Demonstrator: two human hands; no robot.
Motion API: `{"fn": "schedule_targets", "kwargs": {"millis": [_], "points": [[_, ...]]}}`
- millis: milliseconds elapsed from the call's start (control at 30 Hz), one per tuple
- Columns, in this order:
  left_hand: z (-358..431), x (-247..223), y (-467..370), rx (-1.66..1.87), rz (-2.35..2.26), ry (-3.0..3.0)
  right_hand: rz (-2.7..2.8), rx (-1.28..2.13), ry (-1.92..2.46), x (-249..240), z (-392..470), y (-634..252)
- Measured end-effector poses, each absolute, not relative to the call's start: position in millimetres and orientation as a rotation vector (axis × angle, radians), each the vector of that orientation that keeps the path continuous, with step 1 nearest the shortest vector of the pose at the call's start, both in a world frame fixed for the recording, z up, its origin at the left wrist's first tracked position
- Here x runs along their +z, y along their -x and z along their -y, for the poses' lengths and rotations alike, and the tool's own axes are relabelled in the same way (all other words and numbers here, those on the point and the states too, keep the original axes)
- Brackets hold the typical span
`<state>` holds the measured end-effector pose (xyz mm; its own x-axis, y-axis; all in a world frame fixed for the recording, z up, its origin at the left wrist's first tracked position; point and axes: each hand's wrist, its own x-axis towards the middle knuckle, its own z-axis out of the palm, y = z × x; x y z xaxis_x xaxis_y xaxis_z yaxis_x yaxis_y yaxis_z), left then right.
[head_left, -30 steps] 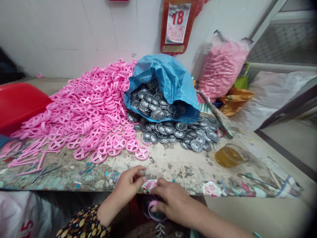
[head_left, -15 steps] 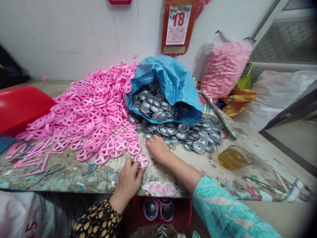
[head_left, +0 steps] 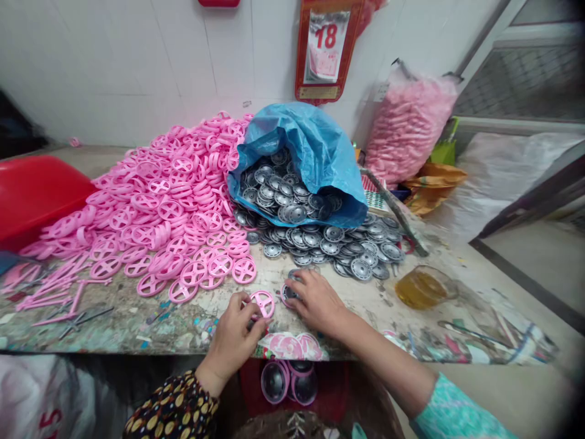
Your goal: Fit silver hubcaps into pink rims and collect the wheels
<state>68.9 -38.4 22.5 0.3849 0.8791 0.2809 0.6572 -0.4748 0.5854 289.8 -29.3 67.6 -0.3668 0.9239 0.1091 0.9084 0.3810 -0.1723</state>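
Wheels (head_left: 274, 382), dark with pink rims, sit in a red tub (head_left: 333, 390) below the table's near edge. Just above, pink printed labels (head_left: 292, 346) lie along that edge. The left hand (head_left: 235, 334) has its fingers closed on the left rim of a pink wheel (head_left: 262, 303); the right hand (head_left: 317, 302) has its fingers bent over a pink-rimmed grey disc (head_left: 288, 295) — whether it grips it, I cannot tell. A clear glass cup (head_left: 420, 288) to the right holds yellowish liquid. Farther in, a blue bag (head_left: 315, 143) gapes towards the person, full of grey discs (head_left: 274, 195) that spill out below its mouth, beside a heap of pink wheels (head_left: 159, 189). Behind, near the wall, stands a clear bag (head_left: 411, 128) packed with pink pieces.

Half a second ago the right hand was at the edge of the grey pile; now it is nearer, close to the left hand — and the pink-rimmed disc shows at its fingers.
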Motion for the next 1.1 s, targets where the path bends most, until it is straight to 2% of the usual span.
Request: {"fn": "schedule_targets", "kwargs": {"millis": [167, 333, 433, 533, 600, 700, 833, 1000, 1100], "points": [[34.2, 22.3, -72.1, 0.736, -1.469, -2.291, 2.585, 0.154, 1.644, 72.0, 26.3, -292.1], [33.2, 18.0, -72.5, 0.734, -1.396, -2.363, 2.618, 0.257, 1.549, 75.7, 27.0, -303.6], [33.3, 12.0, -69.2, 0.836, -1.336, -2.379, 2.464, 0.388, 1.445, 68.3, 22.5, -315.6], [31.1, 8.0, -65.6, 0.945, -1.316, -2.321, 2.117, 0.37, 1.493, 59.9, 19.0, -320.0], [29.9, 10.1, -65.7, 1.053, -1.383, -2.119, 1.862, 0.338, 1.525, 58.4, 21.5, -313.3], [33.0, 22.5, -73.9, 1.179, -1.435, -1.527, 1.658, 0.469, 1.417, 61.7, 33.5, -289.5], [47.4, 42.8, -94.9, 1.108, -1.036, -0.835, 1.67, 0.59, 1.274, 63.3, 53.9, -254.5], [62.3, 47.6, -104.5, 1.072, -0.883, -0.758, 1.671, 0.56, 1.285, 60.0, 68.9, -245.0], [64.1, 48.4, -100.9, 1.017, -0.843, -0.743, 1.666, 0.672, 1.315, 67.4, 71.3, -253.0]]}}
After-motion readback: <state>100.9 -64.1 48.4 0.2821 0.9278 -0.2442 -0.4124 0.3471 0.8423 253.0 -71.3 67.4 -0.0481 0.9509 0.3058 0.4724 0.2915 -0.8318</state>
